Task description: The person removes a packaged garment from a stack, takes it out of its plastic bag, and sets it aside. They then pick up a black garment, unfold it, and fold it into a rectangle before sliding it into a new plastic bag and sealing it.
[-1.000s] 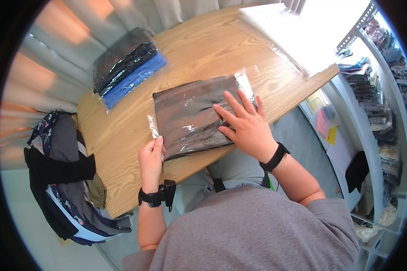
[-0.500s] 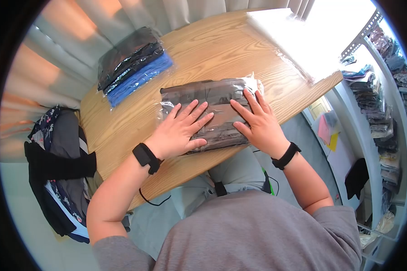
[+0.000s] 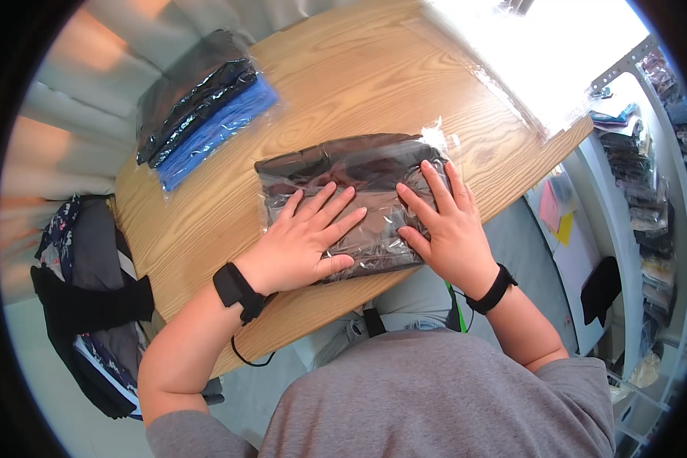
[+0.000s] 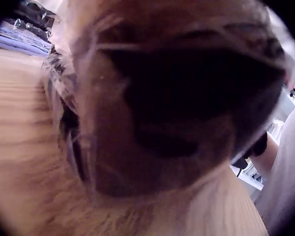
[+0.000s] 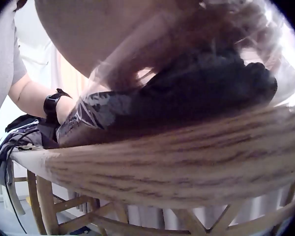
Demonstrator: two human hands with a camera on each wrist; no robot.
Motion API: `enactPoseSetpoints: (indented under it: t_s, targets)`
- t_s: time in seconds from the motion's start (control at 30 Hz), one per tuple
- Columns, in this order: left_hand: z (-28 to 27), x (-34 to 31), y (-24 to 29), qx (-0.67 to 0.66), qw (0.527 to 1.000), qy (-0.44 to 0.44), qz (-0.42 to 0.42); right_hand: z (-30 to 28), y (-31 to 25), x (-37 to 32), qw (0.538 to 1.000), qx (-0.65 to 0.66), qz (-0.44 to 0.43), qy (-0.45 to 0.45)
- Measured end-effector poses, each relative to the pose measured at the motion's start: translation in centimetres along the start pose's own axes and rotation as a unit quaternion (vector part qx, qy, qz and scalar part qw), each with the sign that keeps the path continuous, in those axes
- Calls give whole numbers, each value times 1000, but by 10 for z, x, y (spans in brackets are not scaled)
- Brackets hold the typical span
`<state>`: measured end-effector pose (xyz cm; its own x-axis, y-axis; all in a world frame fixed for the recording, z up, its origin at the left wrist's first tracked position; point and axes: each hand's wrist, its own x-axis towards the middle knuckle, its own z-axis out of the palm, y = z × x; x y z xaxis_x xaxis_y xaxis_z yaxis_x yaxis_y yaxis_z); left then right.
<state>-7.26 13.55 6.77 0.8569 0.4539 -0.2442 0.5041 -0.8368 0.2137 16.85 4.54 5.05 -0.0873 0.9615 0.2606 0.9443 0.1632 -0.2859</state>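
Bagged cloth point(image 4: 177, 98): blurred in left wrist view
Shelf items point(image 3: 627, 168): too small to identify
Tabletop point(image 3: 343, 84): cropped atop head view

Observed left hand point(image 3: 296, 246) and right hand point(image 3: 456, 240) laid palm down, fingers spread, on clear-wrapped dark garment point(image 3: 343, 162) at near side of wooden table point(image 3: 343, 84). Noted bagged black and blue clothes point(image 3: 210, 111) at far left; glare-washed plastic point(image 3: 504, 84) at far right. Logged clothes pile point(image 3: 103, 259) beside left edge, stacked packets point(image 3: 630, 179) on right-hand shelving point(image 3: 617, 221).

There are two hands point(image 3: 301, 243), two wristbands point(image 3: 239, 290), one dark package point(image 3: 374, 202) and one table point(image 3: 336, 84).
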Motion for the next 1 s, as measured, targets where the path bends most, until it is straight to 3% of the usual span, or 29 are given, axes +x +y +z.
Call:
enactPoseSetpoints:
  t_s: [0.37, 0.6, 0.67, 0.77, 0.83, 1.0]
  targets:
    - [6, 0, -1, 22, 1000, 14, 2, 0, -1, -4, 999, -35, -8, -11]
    - [5, -2, -4, 8, 1000, 17, 10, -5, -35, -9, 991, -124, -33, 49]
    - [2, -6, -3, -3, 999, 34, 11, 10, -33, -8, 988, -94, -126, -5]
    - [-8, -14, -10, -17, 997, 65, 34, 1, -13, -3, 991, -94, -96, 2]
    - [-12, -20, -17, 49, 997, 18, 48, 0, -1, 0, 991, -84, -101, 5]
    - [-3, -18, -30, 25, 999, 18, 34, -1, -1, 1, 993, -57, -91, -39]
